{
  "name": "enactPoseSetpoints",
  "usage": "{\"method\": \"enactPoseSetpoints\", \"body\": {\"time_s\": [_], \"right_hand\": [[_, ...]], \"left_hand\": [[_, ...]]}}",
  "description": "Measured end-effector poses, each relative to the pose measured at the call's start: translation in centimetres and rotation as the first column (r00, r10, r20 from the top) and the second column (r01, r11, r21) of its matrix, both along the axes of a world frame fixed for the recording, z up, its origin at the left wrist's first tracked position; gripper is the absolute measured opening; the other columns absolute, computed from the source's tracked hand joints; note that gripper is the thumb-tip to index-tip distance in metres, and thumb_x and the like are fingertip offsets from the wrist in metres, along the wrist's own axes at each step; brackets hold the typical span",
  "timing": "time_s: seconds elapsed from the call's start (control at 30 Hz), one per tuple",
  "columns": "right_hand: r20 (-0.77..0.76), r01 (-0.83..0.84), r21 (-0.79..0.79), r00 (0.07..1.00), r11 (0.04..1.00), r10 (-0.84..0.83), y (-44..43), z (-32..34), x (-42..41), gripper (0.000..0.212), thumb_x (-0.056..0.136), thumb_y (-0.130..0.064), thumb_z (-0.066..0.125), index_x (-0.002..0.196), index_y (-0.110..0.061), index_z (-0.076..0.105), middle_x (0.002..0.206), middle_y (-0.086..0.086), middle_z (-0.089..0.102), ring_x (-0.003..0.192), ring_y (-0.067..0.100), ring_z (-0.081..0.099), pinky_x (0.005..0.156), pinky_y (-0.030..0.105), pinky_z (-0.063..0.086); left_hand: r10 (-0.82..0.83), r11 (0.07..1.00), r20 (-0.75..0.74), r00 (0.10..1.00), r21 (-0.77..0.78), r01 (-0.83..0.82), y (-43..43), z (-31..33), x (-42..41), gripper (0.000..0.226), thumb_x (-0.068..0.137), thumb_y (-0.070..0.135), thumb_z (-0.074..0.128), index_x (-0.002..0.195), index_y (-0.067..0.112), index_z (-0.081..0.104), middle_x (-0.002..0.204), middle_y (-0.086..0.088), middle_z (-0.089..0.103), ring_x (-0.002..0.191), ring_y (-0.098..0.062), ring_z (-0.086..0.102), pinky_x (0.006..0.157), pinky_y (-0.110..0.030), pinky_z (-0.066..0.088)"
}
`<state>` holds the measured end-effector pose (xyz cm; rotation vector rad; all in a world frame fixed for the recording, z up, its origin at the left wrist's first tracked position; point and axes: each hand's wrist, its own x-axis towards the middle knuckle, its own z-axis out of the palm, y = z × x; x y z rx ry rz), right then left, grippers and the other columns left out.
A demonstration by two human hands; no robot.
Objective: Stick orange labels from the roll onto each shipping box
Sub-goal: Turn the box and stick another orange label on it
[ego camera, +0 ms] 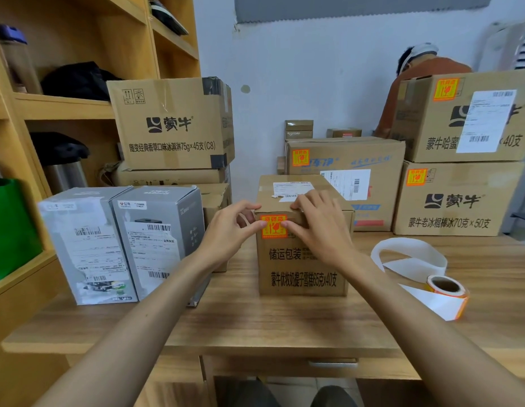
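Observation:
A brown shipping box (302, 259) stands in the middle of the wooden desk. An orange label (273, 227) lies on the upper left of its front face. My left hand (231, 227) touches the label's left edge with thumb and fingertips. My right hand (320, 221) rests over the box's top front edge, thumb on the label's right edge. The label roll (446, 287) lies on the desk to the right, with a long loop of white backing strip (410, 257) trailing behind it.
Two grey boxes (123, 245) stand at left without orange labels. A brown box (173, 121) is stacked at back left. Three brown boxes (460, 198) at back right carry orange labels. A person in an orange top (416, 74) sits behind them. Wooden shelves (64, 107) line the left.

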<state>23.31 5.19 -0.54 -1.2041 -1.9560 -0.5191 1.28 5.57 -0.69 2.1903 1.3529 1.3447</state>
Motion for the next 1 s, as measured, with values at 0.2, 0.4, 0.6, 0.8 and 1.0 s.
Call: {"method": "enactPoseSetpoints", "body": {"time_s": [0.2, 0.4, 0.6, 0.8, 1.0], "right_hand": [[0.088, 0.038, 0.035, 0.995, 0.999, -0.041, 0.0, -0.5, 0.2, 0.05, 0.078, -0.055, 0.072, 0.106, -0.015, 0.058, 0.105, 0.001, 0.056, 0.095, 0.023, 0.05, 0.077, 0.035, 0.034], [0.103, 0.091, 0.07, 0.99, 0.993, -0.098, -0.1, -0.7, -0.2, 0.06, 0.075, -0.068, 0.061, 0.105, -0.016, 0.056, 0.104, 0.001, 0.055, 0.094, 0.022, 0.048, 0.078, 0.036, 0.036], [0.13, 0.107, 0.054, 0.985, 0.993, -0.114, -0.2, -0.6, -0.4, 0.06, 0.077, -0.068, 0.057, 0.106, -0.015, 0.056, 0.104, 0.002, 0.056, 0.094, 0.023, 0.05, 0.08, 0.037, 0.039], [0.082, 0.009, 0.031, 0.997, 0.999, -0.012, 0.0, -0.4, 0.7, 0.047, 0.081, -0.049, 0.073, 0.109, -0.015, 0.06, 0.107, 0.001, 0.058, 0.098, 0.024, 0.051, 0.082, 0.035, 0.036], [0.072, -0.014, 0.046, 0.997, 0.999, 0.011, 0.2, -0.3, 0.7, 0.035, 0.088, -0.049, 0.066, 0.102, -0.018, 0.057, 0.102, -0.001, 0.055, 0.094, 0.023, 0.049, 0.079, 0.037, 0.038]], "left_hand": [[0.017, 0.999, -0.134, 0.991, 0.046, -0.011, -0.1, -1.0, -0.1, 0.057, 0.087, 0.044, 0.076, 0.137, 0.031, 0.053, 0.096, 0.012, 0.064, 0.081, -0.007, 0.061, 0.076, -0.037, 0.056], [0.068, 0.996, -0.197, 0.978, 0.065, -0.056, -0.1, -1.2, 0.2, 0.065, 0.084, 0.054, 0.075, 0.137, 0.033, 0.045, 0.098, 0.015, 0.06, 0.082, -0.005, 0.062, 0.076, -0.04, 0.058], [0.046, 0.997, -0.203, 0.978, 0.067, -0.033, -0.1, -1.2, 0.3, 0.062, 0.085, 0.05, 0.075, 0.135, 0.03, 0.044, 0.099, 0.014, 0.06, 0.083, -0.007, 0.063, 0.077, -0.039, 0.058], [-0.034, 0.999, -0.181, 0.983, 0.025, 0.04, 0.3, -1.1, -0.4, 0.055, 0.09, 0.04, 0.073, 0.137, 0.032, 0.047, 0.101, 0.012, 0.061, 0.085, -0.008, 0.062, 0.077, -0.033, 0.056], [-0.029, 0.999, -0.209, 0.978, 0.009, 0.032, 0.0, -1.0, -0.3, 0.044, 0.098, 0.047, 0.059, 0.138, 0.033, 0.044, 0.103, 0.013, 0.062, 0.088, -0.005, 0.062, 0.081, -0.038, 0.056]]}}
